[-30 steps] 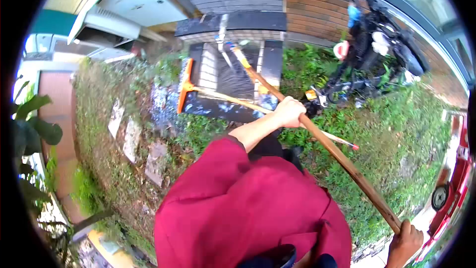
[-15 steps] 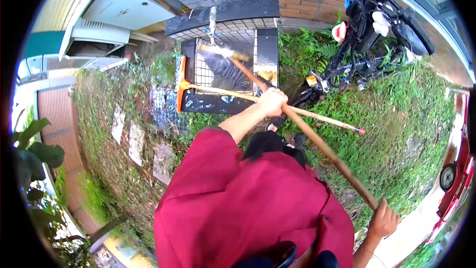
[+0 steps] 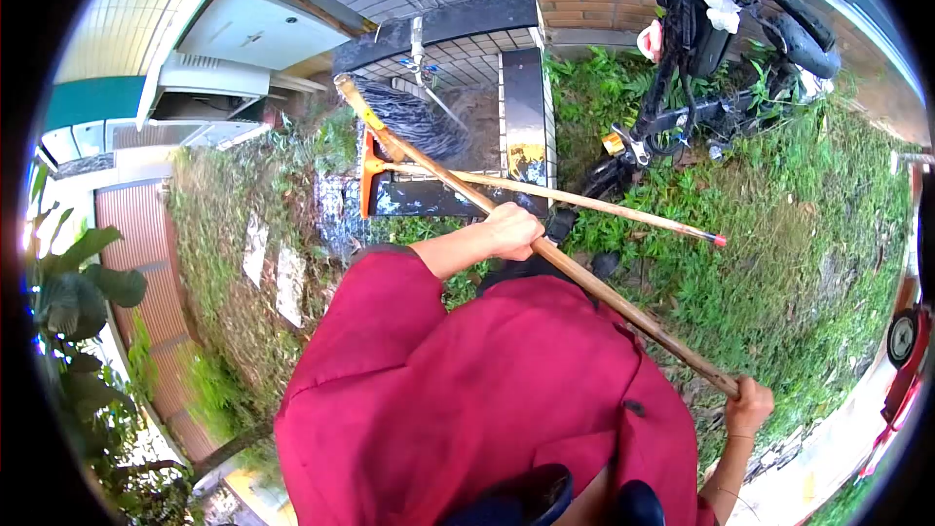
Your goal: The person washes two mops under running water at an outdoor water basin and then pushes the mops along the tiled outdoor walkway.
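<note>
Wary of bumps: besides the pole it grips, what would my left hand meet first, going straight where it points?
Probably the orange-headed tool's handle, though depth is unclear and your left hand may pass above it.

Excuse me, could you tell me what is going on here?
A person in a red top is holding a mop with both hands: the left hand grips mid-handle, and the right hand grips near its far end. The mop's dark strands hang into a black-edged tiled basin, below a tap. An orange-headed tool lies across the basin's near edge, in neither hand.
</note>
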`<state>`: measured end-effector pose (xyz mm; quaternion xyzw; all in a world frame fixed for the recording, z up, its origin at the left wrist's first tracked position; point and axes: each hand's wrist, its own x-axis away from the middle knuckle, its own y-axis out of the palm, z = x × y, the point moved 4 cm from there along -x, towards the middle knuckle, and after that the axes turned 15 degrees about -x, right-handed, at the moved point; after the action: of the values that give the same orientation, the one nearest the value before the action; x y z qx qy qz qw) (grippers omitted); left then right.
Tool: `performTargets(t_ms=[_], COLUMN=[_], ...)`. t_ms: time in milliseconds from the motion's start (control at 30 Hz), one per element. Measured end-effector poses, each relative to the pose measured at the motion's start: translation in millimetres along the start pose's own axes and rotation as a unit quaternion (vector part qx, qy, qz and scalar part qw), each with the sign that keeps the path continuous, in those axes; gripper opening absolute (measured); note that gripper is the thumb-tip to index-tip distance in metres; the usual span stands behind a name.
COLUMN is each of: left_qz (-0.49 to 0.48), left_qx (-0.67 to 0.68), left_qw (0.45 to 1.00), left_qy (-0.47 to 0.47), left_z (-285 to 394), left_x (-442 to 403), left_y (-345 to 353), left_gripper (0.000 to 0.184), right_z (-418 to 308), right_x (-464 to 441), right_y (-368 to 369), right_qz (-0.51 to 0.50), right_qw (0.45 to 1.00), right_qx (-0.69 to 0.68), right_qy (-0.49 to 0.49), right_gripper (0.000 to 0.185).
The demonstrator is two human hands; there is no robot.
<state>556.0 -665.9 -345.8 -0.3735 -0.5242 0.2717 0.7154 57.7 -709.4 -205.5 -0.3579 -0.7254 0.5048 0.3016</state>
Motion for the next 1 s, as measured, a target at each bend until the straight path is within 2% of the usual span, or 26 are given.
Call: performTargets(t_ms=[33, 167, 267, 300, 333, 367, 400, 433, 500, 533, 567, 633, 667, 700, 767, 800, 833, 867, 967, 1000], left_qz=[-0.011, 0.075, 0.126, 0.143, 0.225, 0.264, 0.295, 0.324, 0.374, 0.342, 0.31, 0.258, 0.262, 0.263, 0.163, 0.226, 0.223, 0.246, 0.221, 0.27], left_qx=[0.004, 0.044, 0.108, 0.136, 0.184, 0.148, 0.18, 0.212, 0.201, 0.168, 0.176, 0.169, 0.156, 0.144, 0.118, 0.093, 0.115, 0.105, 0.062, 0.088], left_qw=[1.0, 0.996, 0.986, 0.98, 0.953, 0.95, 0.937, 0.922, 0.905, 0.924, 0.934, 0.951, 0.952, 0.954, 0.975, 0.966, 0.963, 0.957, 0.968, 0.956], left_qy=[-0.004, -0.033, -0.004, 0.009, 0.081, 0.077, 0.044, 0.012, -0.003, 0.004, 0.02, 0.009, -0.002, -0.008, -0.095, -0.087, -0.095, -0.109, -0.098, -0.074], left_z=[0.1, -19.3, -36.5, -43.7, -51.0, -53.2, -54.5, -55.5, -55.5, -53.2, -53.4, -61.5, -71.3, -80.1, -114.0, -132.2, -133.7, -133.0, -98.2, -82.5], left_x=[2.2, 5.4, -5.9, -15.2, -28.0, -34.8, -45.5, -55.7, -57.0, -58.8, -56.8, -62.0, -52.4, -39.5, -7.0, -1.7, 18.1, 17.2, -4.9, -19.0], left_y=[-7.4, -46.6, -42.9, -30.9, -18.1, -9.3, 3.1, 8.5, -10.5, -23.9, -41.4, -52.9, -62.9, -67.0, -55.2, -30.2, -37.3, -39.3, -59.1, -62.7], left_gripper=[0.009, 0.007, 0.012, 0.014, 0.018, 0.018, 0.018, 0.019, 0.02, 0.022, 0.023, 0.027, 0.026, 0.027, 0.024, 0.028, 0.028, 0.022, 0.016, 0.015], right_z=[1.5, -49.2, -132.3, -158.0, -184.2, -201.1, -228.5, -252.6, -250.7, -247.8, -242.6, -200.4, -185.5, -186.4, -197.1, -209.4, -218.5, -223.5, -230.5, -229.8], right_x=[-10.8, -65.0, -96.3, -101.1, -106.3, -109.2, -126.7, -144.5, -161.4, -169.3, -174.6, -179.1, -185.3, -199.0, -228.9, -236.4, -235.9, -227.5, -190.2, -175.0], right_y=[-17.9, -113.0, -173.4, -183.1, -184.9, -184.2, -189.1, -196.2, -212.1, -222.0, -231.7, -239.9, -240.5, -228.3, -199.6, -191.1, -186.8, -191.7, -219.3, -230.0], right_qz=[-0.011, -0.024, -0.092, -0.116, -0.146, -0.187, -0.234, -0.28, -0.286, -0.294, -0.289, -0.195, -0.153, -0.154, -0.181, -0.182, -0.182, -0.152, -0.095, -0.052], right_qw=[1.0, 0.997, 0.99, 0.984, 0.977, 0.975, 0.962, 0.946, 0.935, 0.934, 0.936, 0.977, 0.988, 0.988, 0.982, 0.982, 0.982, 0.988, 0.976, 0.973], right_qx=[0.004, 0.059, 0.095, 0.116, 0.132, 0.1, 0.118, 0.137, 0.177, 0.16, 0.155, 0.065, 0.033, 0.017, -0.025, -0.03, -0.036, 0.011, 0.188, 0.216], right_qy=[-0.002, -0.037, 0.041, 0.073, 0.082, 0.069, 0.078, 0.09, 0.113, 0.124, 0.124, 0.05, 0.017, 0.019, 0.036, 0.032, 0.031, -0.035, -0.052, -0.054], right_gripper=[0.016, 0.021, 0.017, 0.017, 0.021, 0.024, 0.023, 0.032, 0.029, 0.023, 0.019, 0.029, 0.035, 0.036, 0.035, 0.034, 0.034, 0.03, 0.021, 0.018])
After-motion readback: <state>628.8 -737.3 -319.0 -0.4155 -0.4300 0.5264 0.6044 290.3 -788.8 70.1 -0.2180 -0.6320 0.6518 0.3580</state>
